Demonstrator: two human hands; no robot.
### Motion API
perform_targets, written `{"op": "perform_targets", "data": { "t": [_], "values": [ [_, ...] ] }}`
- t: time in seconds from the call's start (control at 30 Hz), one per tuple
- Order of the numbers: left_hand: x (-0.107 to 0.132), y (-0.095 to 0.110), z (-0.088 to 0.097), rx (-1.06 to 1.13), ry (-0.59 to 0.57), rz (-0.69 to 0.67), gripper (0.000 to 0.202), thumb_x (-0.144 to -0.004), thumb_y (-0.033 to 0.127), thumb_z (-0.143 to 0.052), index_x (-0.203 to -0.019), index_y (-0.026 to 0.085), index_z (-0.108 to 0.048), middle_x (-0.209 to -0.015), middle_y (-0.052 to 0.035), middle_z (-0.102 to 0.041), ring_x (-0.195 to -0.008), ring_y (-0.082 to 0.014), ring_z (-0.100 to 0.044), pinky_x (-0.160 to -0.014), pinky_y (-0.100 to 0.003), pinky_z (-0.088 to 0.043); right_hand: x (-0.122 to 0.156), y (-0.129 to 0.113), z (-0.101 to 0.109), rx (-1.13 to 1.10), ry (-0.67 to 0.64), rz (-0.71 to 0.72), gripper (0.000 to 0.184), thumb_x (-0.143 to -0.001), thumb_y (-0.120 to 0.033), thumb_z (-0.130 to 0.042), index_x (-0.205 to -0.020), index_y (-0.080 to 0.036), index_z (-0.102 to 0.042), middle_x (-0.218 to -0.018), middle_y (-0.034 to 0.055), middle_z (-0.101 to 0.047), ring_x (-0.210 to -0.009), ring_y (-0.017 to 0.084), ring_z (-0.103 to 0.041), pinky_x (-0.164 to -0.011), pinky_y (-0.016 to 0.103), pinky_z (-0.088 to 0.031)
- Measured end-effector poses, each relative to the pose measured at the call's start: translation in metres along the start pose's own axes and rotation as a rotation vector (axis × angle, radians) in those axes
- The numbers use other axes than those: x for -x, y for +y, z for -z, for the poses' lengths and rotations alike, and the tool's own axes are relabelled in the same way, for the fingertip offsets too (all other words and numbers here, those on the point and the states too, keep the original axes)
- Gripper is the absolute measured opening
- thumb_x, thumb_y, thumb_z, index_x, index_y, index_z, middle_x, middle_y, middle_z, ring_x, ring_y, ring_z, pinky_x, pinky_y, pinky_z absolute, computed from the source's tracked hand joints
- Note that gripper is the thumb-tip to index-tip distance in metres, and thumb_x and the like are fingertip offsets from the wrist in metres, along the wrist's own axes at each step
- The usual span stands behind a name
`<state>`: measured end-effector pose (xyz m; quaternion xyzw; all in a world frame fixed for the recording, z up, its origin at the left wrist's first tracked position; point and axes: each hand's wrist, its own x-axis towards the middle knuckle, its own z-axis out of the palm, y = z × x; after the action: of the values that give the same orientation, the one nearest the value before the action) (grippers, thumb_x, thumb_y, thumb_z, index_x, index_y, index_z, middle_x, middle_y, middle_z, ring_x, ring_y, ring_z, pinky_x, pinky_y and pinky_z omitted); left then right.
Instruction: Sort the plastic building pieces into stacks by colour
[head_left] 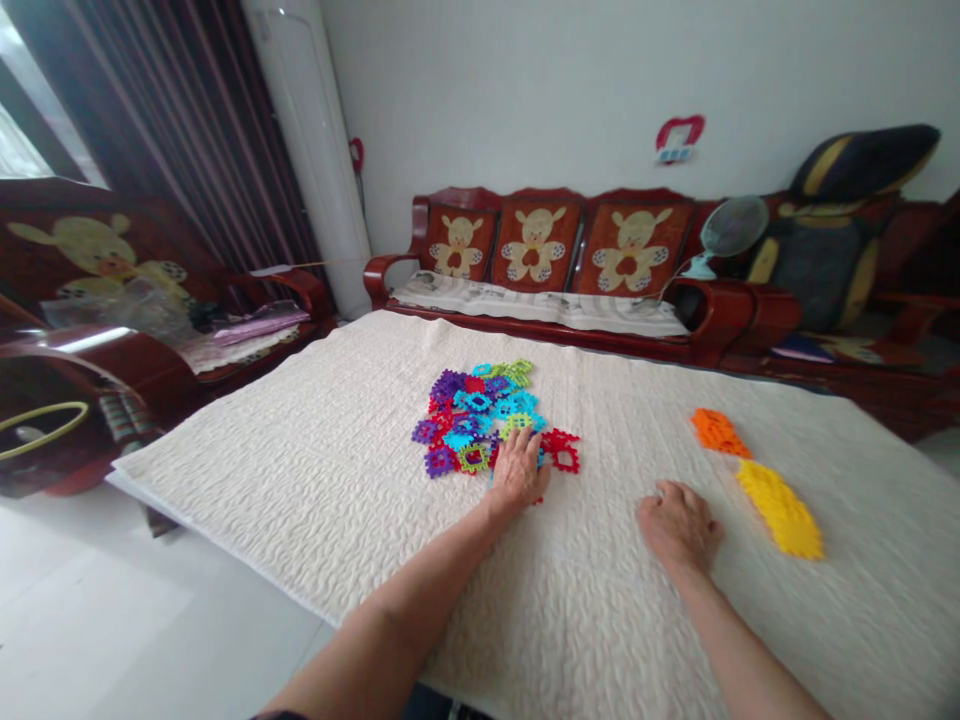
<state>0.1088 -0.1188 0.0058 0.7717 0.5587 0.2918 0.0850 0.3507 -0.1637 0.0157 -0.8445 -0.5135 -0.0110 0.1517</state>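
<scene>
A loose heap of flat plastic interlocking tiles [484,410] in purple, blue, green and red lies in the middle of a cream quilted cover [300,480]. My left hand [517,470] rests palm down on the near edge of that heap, fingers curled over tiles beside two red tiles [561,450]. My right hand [679,525] lies on the cover to the right, knuckles up with fingers tucked under; whatever it holds is hidden. Further right sit a sorted orange group [718,432] and a yellow group [780,510].
A red wooden sofa [540,260] with bear cushions stands behind the covered surface. A small fan [726,235] and dark cushions sit at the right. Another wooden chair [135,330] with clutter stands at the left, with curtains and a white floor-standing unit behind it.
</scene>
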Motion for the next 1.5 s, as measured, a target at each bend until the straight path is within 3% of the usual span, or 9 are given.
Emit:
{"op": "perform_targets", "data": {
  "t": [0.27, 0.47, 0.6, 0.73, 0.93, 1.17, 1.3, 1.43, 1.5],
  "values": [
    [-0.001, -0.011, -0.013, 0.050, 0.138, -0.058, 0.044, -0.091, 0.033, -0.058, -0.132, 0.016, -0.056, -0.142, -0.0169, -0.052, -0.136, -0.0331, -0.045, -0.112, -0.051, -0.041, 0.003, -0.002, 0.000, 0.021, 0.006, 0.005, 0.049, -0.093, -0.027, -0.029, -0.130, -0.014, -0.058, -0.142, 0.0140, -0.053, -0.130, 0.031, -0.048, -0.101, 0.049, -0.038],
    [-0.002, -0.020, -0.019, 0.071, 0.286, -0.160, 0.039, -0.082, 0.021, -0.066, -0.120, 0.016, -0.062, -0.127, -0.0141, -0.061, -0.125, -0.0297, -0.054, -0.108, -0.050, -0.047, 0.005, -0.003, 0.002, 0.016, 0.011, 0.016, 0.048, -0.094, -0.026, -0.028, -0.130, -0.014, -0.058, -0.141, 0.0144, -0.053, -0.129, 0.029, -0.047, -0.100, 0.048, -0.038],
    [0.001, -0.021, -0.019, 0.055, 0.315, -0.154, 0.037, -0.081, 0.020, -0.066, -0.118, 0.015, -0.065, -0.124, -0.0144, -0.063, -0.118, -0.0287, -0.056, -0.102, -0.047, -0.051, 0.005, -0.001, 0.001, 0.014, 0.016, 0.022, 0.048, -0.094, -0.027, -0.028, -0.130, -0.015, -0.058, -0.140, 0.0143, -0.054, -0.129, 0.029, -0.048, -0.100, 0.048, -0.037],
    [0.002, -0.018, -0.014, 0.035, 0.258, -0.099, 0.033, -0.082, 0.021, -0.066, -0.115, 0.016, -0.067, -0.125, -0.0140, -0.062, -0.118, -0.0287, -0.055, -0.101, -0.046, -0.051, 0.005, -0.001, 0.000, 0.012, 0.013, 0.015, 0.048, -0.094, -0.027, -0.027, -0.129, -0.016, -0.058, -0.140, 0.0143, -0.054, -0.128, 0.029, -0.048, -0.100, 0.047, -0.037],
    [-0.008, -0.008, 0.006, -0.091, 0.052, -0.087, 0.025, -0.090, 0.027, -0.059, -0.111, 0.018, -0.069, -0.124, -0.0122, -0.062, -0.123, -0.0279, -0.051, -0.109, -0.045, -0.043, 0.004, -0.001, -0.001, 0.013, 0.024, 0.020, 0.046, -0.094, -0.027, -0.027, -0.127, -0.016, -0.058, -0.139, 0.0135, -0.054, -0.128, 0.029, -0.048, -0.099, 0.047, -0.037],
    [-0.038, -0.006, 0.033, -0.281, -0.043, 0.046, 0.031, -0.099, 0.027, -0.040, -0.109, 0.024, -0.069, -0.135, -0.0086, -0.058, -0.140, -0.0363, -0.034, -0.108, -0.058, -0.036, 0.004, -0.002, 0.000, 0.004, 0.024, 0.014, 0.044, -0.094, -0.026, -0.031, -0.127, -0.015, -0.058, -0.136, 0.0149, -0.055, -0.127, 0.030, -0.047, -0.098, 0.046, -0.036],
    [-0.049, 0.002, 0.034, -0.243, -0.096, -0.068, 0.029, -0.098, 0.025, -0.043, -0.110, 0.024, -0.069, -0.129, -0.0073, -0.062, -0.137, -0.0306, -0.040, -0.107, -0.051, -0.038, 0.005, -0.002, 0.001, -0.006, 0.031, 0.018, 0.042, -0.093, -0.024, -0.033, -0.124, -0.015, -0.059, -0.135, 0.0146, -0.056, -0.126, 0.029, -0.047, -0.097, 0.045, -0.036],
    [-0.052, 0.013, 0.021, -0.160, -0.208, -0.253, 0.026, -0.091, 0.035, -0.059, -0.112, 0.022, -0.068, -0.119, -0.0073, -0.066, -0.125, -0.0276, -0.051, -0.106, -0.044, -0.040, 0.006, -0.001, -0.001, -0.003, 0.040, 0.024, 0.041, -0.093, -0.024, -0.033, -0.124, -0.015, -0.059, -0.134, 0.0143, -0.056, -0.125, 0.028, -0.047, -0.096, 0.044, -0.035],
    [-0.052, 0.016, 0.013, -0.142, -0.228, -0.266, 0.031, -0.088, 0.040, -0.062, -0.112, 0.020, -0.068, -0.117, -0.0083, -0.067, -0.119, -0.0267, -0.055, -0.104, -0.040, -0.041, 0.006, -0.001, -0.002, -0.001, 0.049, 0.027, 0.041, -0.093, -0.024, -0.033, -0.124, -0.015, -0.059, -0.135, 0.0142, -0.055, -0.126, 0.028, -0.046, -0.097, 0.044, -0.034]
  ]
}}
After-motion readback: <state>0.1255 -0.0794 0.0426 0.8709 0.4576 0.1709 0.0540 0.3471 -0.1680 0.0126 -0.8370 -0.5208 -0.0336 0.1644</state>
